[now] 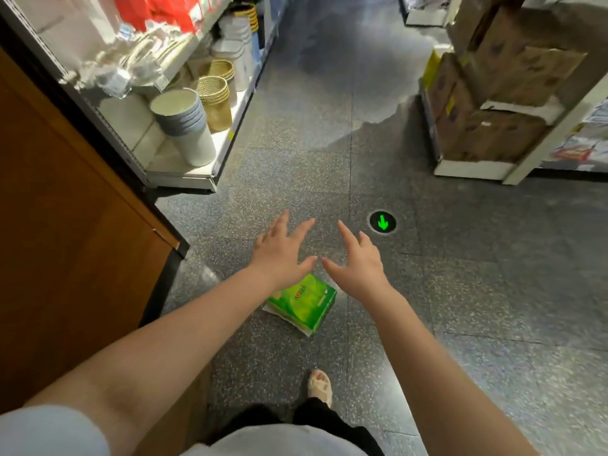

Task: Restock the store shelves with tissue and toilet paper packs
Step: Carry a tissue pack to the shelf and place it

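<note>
- Left hand (282, 250): reaching forward, fingers spread, holding nothing.
- Right hand (358, 258): reaching alongside, fingers spread, holding nothing.
- Green tissue pack (304, 302): lying on floor (460, 291), at 6 o'clock beneath both hands.

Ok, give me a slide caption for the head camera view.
Both open hands, left and right, reach toward a green tissue pack lying on the store aisle floor.

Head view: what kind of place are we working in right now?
Most likely a retail store aisle. A white shelf unit on the left holds stacked bins and wicker baskets, cardboard cartons fill the rack on the right, and a green tissue pack lies on the speckled floor below both open hands.
</note>
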